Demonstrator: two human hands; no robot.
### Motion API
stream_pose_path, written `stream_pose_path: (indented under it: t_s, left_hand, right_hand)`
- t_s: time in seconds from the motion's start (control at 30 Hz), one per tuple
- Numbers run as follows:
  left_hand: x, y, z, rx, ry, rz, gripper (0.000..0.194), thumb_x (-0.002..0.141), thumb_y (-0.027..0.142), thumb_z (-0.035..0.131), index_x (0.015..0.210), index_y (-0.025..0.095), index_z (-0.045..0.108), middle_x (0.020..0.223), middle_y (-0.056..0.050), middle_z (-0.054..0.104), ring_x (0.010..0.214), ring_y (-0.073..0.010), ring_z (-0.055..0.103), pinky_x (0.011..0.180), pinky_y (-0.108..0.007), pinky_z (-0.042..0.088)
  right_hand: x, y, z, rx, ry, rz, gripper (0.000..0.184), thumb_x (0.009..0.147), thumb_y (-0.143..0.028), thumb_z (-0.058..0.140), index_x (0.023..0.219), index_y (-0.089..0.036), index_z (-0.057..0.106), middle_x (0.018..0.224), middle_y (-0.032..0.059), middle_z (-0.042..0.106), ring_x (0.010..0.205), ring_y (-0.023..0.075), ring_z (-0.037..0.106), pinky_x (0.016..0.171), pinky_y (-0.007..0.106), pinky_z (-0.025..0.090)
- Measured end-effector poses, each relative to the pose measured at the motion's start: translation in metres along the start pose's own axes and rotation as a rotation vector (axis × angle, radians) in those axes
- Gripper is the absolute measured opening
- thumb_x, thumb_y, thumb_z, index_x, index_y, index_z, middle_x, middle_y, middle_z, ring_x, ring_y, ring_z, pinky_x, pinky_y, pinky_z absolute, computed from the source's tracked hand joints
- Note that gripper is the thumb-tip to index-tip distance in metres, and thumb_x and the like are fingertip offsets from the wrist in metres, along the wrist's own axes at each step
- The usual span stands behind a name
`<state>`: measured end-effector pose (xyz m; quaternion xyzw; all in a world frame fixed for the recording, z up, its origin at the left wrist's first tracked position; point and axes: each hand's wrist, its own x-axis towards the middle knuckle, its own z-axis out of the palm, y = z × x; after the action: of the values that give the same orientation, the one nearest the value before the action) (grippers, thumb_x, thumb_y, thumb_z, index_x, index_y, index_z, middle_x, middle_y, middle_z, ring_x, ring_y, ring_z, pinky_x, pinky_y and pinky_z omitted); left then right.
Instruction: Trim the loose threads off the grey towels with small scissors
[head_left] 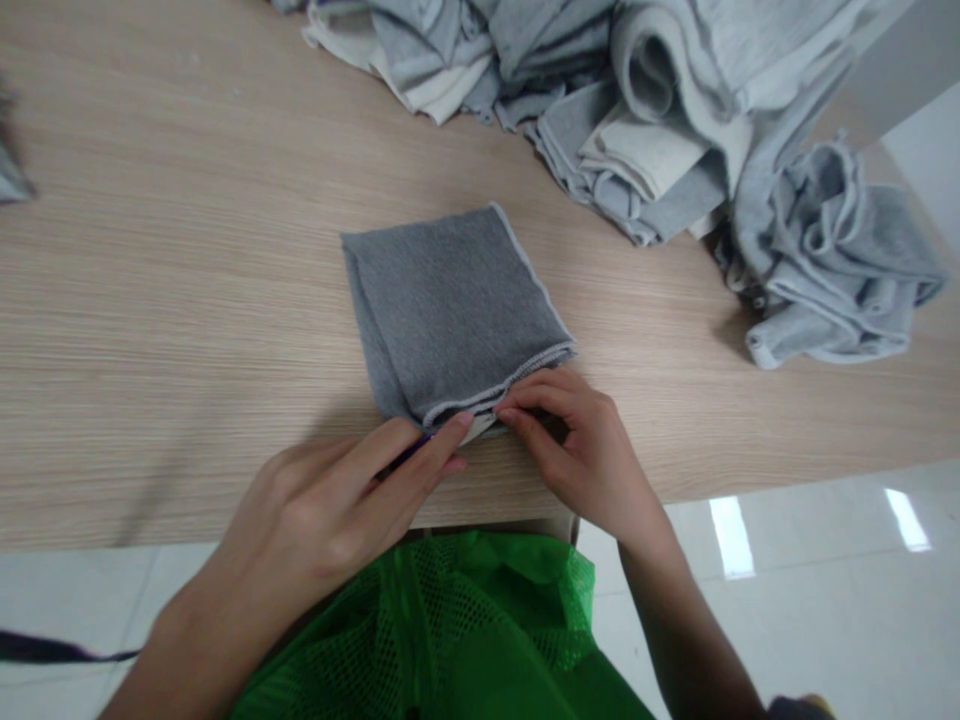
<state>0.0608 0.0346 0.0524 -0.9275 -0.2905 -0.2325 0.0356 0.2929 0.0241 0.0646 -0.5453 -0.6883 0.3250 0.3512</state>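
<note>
A folded grey cloth with pale overlocked edges lies flat on the table in front of me. My left hand is closed around a thin dark purple tool, mostly hidden by the fingers; its exact kind does not show. The fingertips of that hand touch the cloth's near edge, where a small pale piece sticks out. At the near right corner, my right hand pinches the layered edge between thumb and forefinger.
Heaped grey and cream cloth pieces lie along the far side of the wood-grain table. A crumpled grey bundle rests at the right. The near table edge runs just below my hands, above a green mesh garment.
</note>
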Motion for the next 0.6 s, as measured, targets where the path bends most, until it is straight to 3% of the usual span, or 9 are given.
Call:
stream_pose_path:
  t_s: [0.3,0.6]
  left_hand:
    - [-0.0009,-0.0008,-0.0001,0.011,-0.037,0.001,0.047,0.095,0.016,0.061,0.140,0.017,0.051,0.093,-0.001,0.075,0.070,-0.0178,0.070,0.056,-0.033,0.053]
    - [-0.0017,-0.0032,0.0022,-0.015,0.018,0.013,0.050,0.093,0.014,0.064,0.141,0.017,0.051,0.106,-0.002,0.077,0.075,-0.0154,0.072,0.063,-0.031,0.058]
  right_hand:
    - [0.0008,0.0009,-0.0010,0.029,-0.003,0.012,0.011,0.093,-0.013,0.063,0.088,-0.019,0.071,0.092,0.0024,0.072,0.092,0.0169,0.064,0.086,0.033,0.049]
    - [0.0012,0.0038,-0.0029,0.077,-0.015,0.013,0.011,0.093,-0.015,0.063,0.090,-0.021,0.072,0.093,0.0017,0.073,0.093,0.0165,0.065,0.087,0.033,0.050]
